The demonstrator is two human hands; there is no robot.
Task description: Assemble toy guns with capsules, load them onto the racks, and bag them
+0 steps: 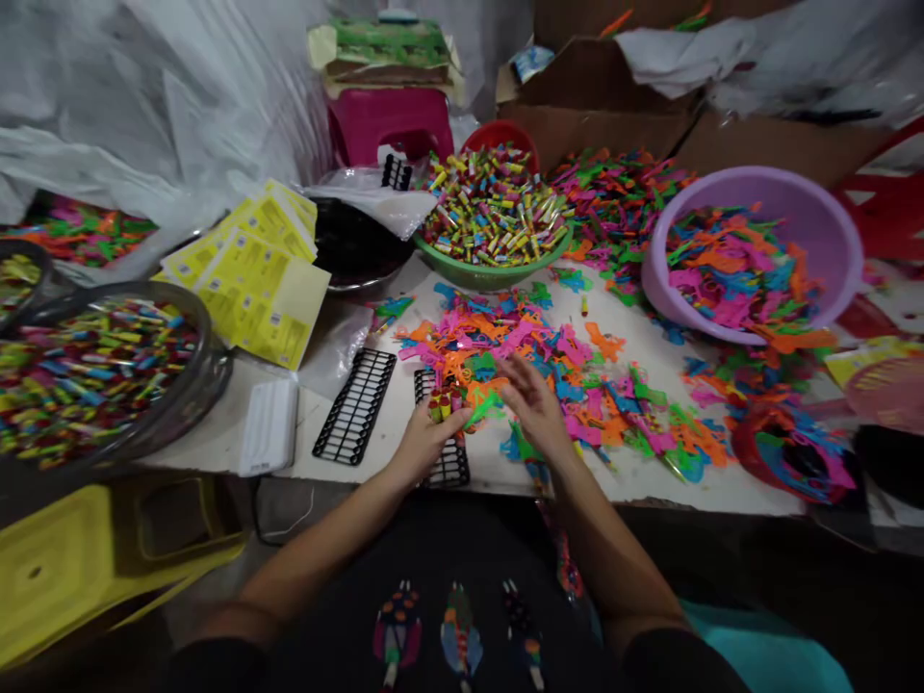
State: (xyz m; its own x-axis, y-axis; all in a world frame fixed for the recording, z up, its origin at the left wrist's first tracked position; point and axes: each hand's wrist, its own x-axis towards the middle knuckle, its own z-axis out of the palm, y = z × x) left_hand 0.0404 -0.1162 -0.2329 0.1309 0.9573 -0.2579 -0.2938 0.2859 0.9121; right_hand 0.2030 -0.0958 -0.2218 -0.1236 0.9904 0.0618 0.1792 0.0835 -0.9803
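Observation:
My left hand (425, 438) is closed around several small yellow and red tubes (446, 404), their ends showing between thumb and fingers. Beneath it lies a black slotted plastic rack (451, 464), partly hidden by the hand. My right hand (535, 404) is held a little to the right with its fingers spread, and I see nothing in it. Close to its fingertips is a bright green plastic piece (485, 409), at the edge of a loose pile of flat, bright plastic pieces (520, 332). Another black slotted rack (355, 406) lies further left.
A green bowl of small tubes (498, 277) stands behind the pile. A purple basin of plastic pieces (844, 241) is at right. To the left are a dark tub of tubes (209, 361), yellow printed sheets (252, 289) and a white box (267, 426). A yellow stool (58, 568) stands below.

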